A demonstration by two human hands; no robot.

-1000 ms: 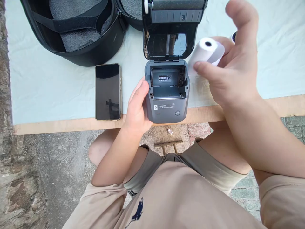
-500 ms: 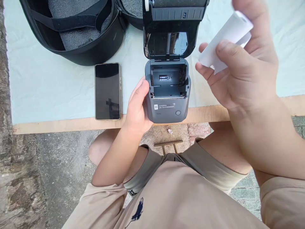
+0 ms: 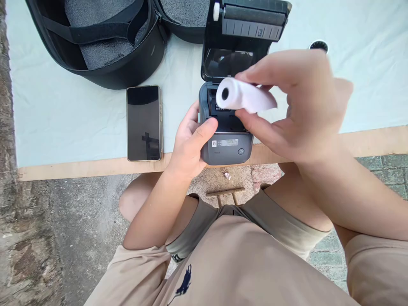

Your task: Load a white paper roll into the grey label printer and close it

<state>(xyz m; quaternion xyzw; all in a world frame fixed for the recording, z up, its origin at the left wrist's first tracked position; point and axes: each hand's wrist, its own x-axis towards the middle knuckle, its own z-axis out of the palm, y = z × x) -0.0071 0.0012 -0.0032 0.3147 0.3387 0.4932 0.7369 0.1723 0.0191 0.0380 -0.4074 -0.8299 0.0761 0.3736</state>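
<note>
A small grey printer (image 3: pixel 228 148) stands at the table's near edge with its black lid (image 3: pixel 245 38) swung up and back. My left hand (image 3: pixel 188 144) grips the printer's left side, thumb on its top corner. My right hand (image 3: pixel 299 102) pinches a white paper roll (image 3: pixel 244 95) between thumb and fingers, lying sideways just above the printer's open compartment. The roll's hollow core faces left. The compartment is mostly hidden behind the roll.
A dark phone (image 3: pixel 144 122) lies face up left of the printer. An open black padded case (image 3: pixel 98 42) sits at the back left on the pale cloth (image 3: pixel 63 110). A small round dark object (image 3: pixel 318 45) lies at the back right. The wooden table edge (image 3: pixel 79 168) runs below.
My right hand has carried the paper roll from the upper right down and leftwards to just above the open printer. The printer has turned slightly, and my left thumb now rests on its top.
</note>
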